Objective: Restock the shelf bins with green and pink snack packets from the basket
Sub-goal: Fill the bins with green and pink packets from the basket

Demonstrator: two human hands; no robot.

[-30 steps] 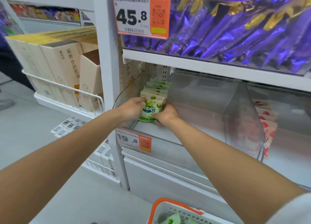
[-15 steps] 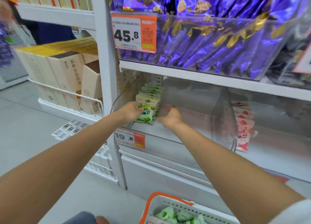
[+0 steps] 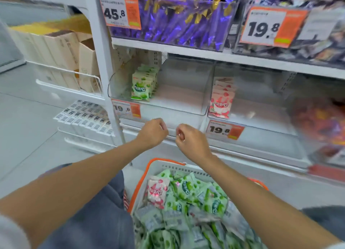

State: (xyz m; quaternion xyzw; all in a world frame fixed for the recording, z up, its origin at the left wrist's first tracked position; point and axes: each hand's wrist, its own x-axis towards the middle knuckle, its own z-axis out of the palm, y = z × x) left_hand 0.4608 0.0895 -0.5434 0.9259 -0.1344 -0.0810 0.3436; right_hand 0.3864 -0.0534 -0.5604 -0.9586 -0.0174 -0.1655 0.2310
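A: Head view, big stuff first: white shelf unit point(image 3: 186, 51) fills top & right, both forearms reach up from the bottom corners. Basket?
B: White basket w/ orange rim point(image 3: 164, 161) low centre, btwn the arms, heaped w/ green packets point(image 3: 186, 190), one pink packet point(image 3: 156, 191) on top at its left. Grey-trousered knee point(image 3: 93, 211) just left of it
A: Hands?
B: Left hand point(image 3: 152, 132) & right hand point(image 3: 192, 142) side by side, not touching, fingers loosely curled, both holding nothing. They hang in front of the lower shelf edge, above the basket's far rim
A: Room in the bins?
B: Left clear bin point(image 3: 183, 99): upright green row point(image 3: 142, 85) by its left wall, open floor to the right. Right clear bin point(image 3: 261, 106): pink row point(image 3: 222, 99) by its left wall, same open floor
A: Around?
B: Purple packs point(image 3: 177, 20) in the bin above, cartons point(image 3: 61, 48) far left, 19.8 tag point(image 3: 225, 130) under the pink row
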